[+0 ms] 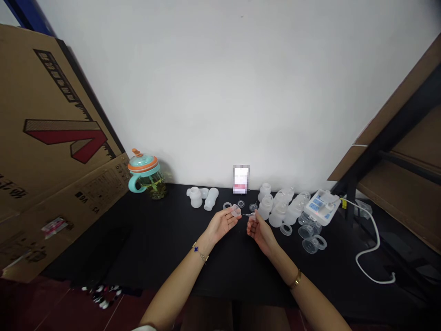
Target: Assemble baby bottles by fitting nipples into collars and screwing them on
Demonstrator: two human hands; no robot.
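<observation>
Left hand (pixel 220 225), one: palm turned up, thumb and fingers holding a translucent ring-shaped piece (pixel 236 211) above the black table (pixel 172 239).

Right hand (pixel 260 233), one: fingertips pinched on a small clear piece (pixel 253 215), its thin stem pointing toward the left hand; finer form too small for me to make out. The two held pieces were near each other and, as far as I could see, not joined.

Loose beyond the hands: a pale ring (pixel 227 206) and two small clear discs (pixel 240 203) (pixel 253 207), lying flat.

Left group: a frosted jar-like part (pixel 196 198) and a frosted tube-like part (pixel 211 199), with another frosted part between them, partly hidden.

Right group: several frosted bottles (pixel 277 214), standing close together; a white ring (pixel 285 229) before them; clear cups (pixel 310 245) with a second ring (pixel 322 242) beside them; a white tray (pixel 323 207) with blue labels.

Condition of the work: partway, I judged. The held pair was not yet fitted, and the loose rings and discs seemed to remain. Whether any bottle was complete, I could not tell.
</observation>
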